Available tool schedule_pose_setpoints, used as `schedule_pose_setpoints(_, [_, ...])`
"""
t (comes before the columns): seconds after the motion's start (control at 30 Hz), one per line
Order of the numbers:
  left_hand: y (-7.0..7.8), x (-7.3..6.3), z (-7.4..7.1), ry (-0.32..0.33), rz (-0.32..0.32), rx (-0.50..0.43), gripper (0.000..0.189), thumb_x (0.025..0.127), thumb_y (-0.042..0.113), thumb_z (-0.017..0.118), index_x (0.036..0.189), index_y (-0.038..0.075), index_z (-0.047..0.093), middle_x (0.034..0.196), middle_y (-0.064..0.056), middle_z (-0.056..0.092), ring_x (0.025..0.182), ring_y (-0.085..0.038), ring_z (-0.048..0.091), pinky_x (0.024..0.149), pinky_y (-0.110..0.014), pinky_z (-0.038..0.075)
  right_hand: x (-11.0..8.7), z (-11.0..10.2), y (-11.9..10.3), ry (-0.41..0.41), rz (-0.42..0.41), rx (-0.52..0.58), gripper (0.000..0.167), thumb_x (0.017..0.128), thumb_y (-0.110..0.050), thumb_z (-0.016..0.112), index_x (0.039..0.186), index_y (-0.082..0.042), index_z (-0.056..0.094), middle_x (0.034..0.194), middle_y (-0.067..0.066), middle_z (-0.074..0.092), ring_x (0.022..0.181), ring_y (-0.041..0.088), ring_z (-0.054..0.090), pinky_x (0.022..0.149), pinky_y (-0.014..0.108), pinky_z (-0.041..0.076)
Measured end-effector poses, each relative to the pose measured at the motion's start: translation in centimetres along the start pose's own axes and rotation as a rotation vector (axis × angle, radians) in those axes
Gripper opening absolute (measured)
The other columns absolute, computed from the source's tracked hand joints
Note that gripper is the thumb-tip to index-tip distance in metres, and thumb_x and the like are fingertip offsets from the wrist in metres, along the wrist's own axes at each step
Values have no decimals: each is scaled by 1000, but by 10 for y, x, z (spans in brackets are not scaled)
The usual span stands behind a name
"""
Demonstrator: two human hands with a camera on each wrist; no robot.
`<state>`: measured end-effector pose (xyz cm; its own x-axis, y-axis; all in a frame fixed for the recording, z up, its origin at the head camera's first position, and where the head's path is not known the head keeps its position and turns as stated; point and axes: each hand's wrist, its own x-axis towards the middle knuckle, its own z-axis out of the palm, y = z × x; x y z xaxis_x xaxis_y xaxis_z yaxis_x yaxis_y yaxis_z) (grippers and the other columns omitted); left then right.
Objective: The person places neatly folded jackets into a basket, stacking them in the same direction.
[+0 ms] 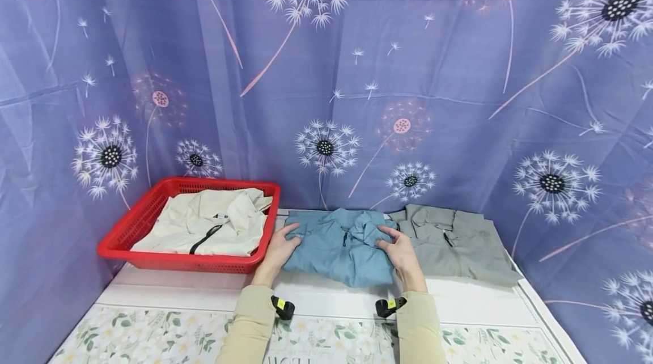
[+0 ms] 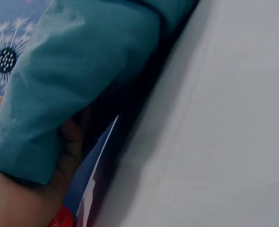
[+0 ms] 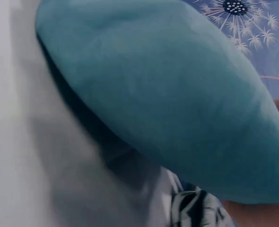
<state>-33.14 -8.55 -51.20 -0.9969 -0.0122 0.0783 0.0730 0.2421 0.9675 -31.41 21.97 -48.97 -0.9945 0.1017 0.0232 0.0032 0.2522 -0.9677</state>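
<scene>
- Head: L hand (image 1: 277, 249) & R hand (image 1: 401, 252) are gripping blue garment (image 1: 334, 253), lower ctr of frame.
- L wrist: fingers (image 2: 72, 135) curling under, unseen in head view.
- R wrist: garment hiding fingertips.

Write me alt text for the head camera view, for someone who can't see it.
A person's left hand and right hand grip a folded blue garment by its sides over a white table. A red basket at left holds a cream garment; a folded gray garment lies at right. Behind hangs a purple dandelion-print curtain.
</scene>
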Motion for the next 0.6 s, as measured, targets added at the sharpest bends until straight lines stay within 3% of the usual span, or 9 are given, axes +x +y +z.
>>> schedule_pose_setpoints(0.3, [16,-1,5,50,127,113,49,82,4,61,131,6,63,133,-12,58,131,-29,45,102,-47,39,-3,-6,-22,96,-103,-103,45,88,1,65,132,-2,60,130,24,58,124,34,50,101,48,41])
schedule_pose_setpoints(0.4, [24,-2,3,69,136,147,48,83,8,61,131,11,64,131,-11,60,110,-26,55,89,-41,44,-6,-7,-29,128,-130,-141,43,88,-2,66,131,-5,62,127,21,61,122,32,52,100,46,42])
schedule_pose_setpoints(0.5, [34,-5,1,88,139,151,45,87,12,58,130,16,65,123,-13,65,88,-23,53,75,-36,41,-10,-7,-36,140,-146,-145,43,88,-3,67,131,-7,63,129,20,60,123,31,52,101,46,42])
schedule_pose_setpoints(0.6, [46,-9,-1,112,163,137,42,89,13,55,130,18,66,118,-13,67,87,-18,53,76,-33,42,-15,-8,-45,147,-171,-154,43,89,-4,66,131,-8,63,131,19,59,124,31,52,101,46,42])
